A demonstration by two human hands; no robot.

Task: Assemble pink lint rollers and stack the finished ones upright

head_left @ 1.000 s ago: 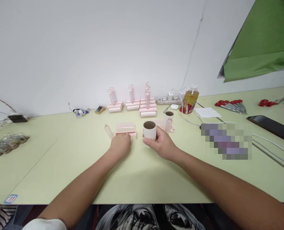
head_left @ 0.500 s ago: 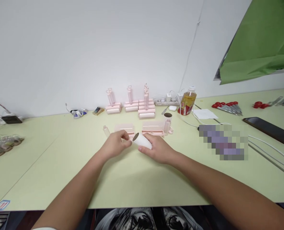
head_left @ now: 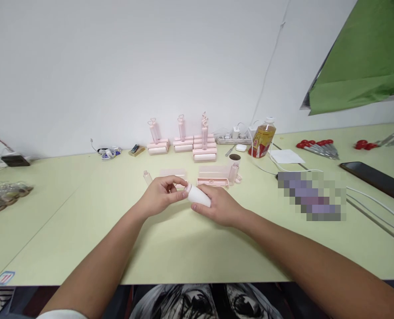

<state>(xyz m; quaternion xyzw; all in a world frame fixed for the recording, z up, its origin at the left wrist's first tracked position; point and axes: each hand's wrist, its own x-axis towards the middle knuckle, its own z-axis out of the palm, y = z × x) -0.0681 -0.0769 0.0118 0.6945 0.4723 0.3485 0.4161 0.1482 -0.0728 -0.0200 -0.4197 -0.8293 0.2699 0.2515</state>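
My right hand (head_left: 221,206) is wrapped round a white paper roll (head_left: 198,196), which tilts up toward the left. At the roll's left end, my left hand (head_left: 163,195) pinches a small pink end cap (head_left: 188,188) that sits against the opening. The roll's brown inner core is now hidden behind the cap. Just beyond my hands lies an open pink case (head_left: 213,182) with a clear lid, and a second pink case (head_left: 173,172) is partly covered by my left hand. A clear pink tube (head_left: 147,177) stands left of it, another tube (head_left: 234,173) on the right.
Several pink cases with rolls (head_left: 204,156) stand along the wall. Another white roll (head_left: 235,157) is upright near a power strip (head_left: 233,140) and a drink bottle (head_left: 262,138). To the right lie red-handled tools (head_left: 318,147), a phone (head_left: 376,180) and white cables.
My left hand has brought the pink end cap onto the roll's open end, covering the brown core. My right hand keeps its hold on the roll. The view has shifted slightly.
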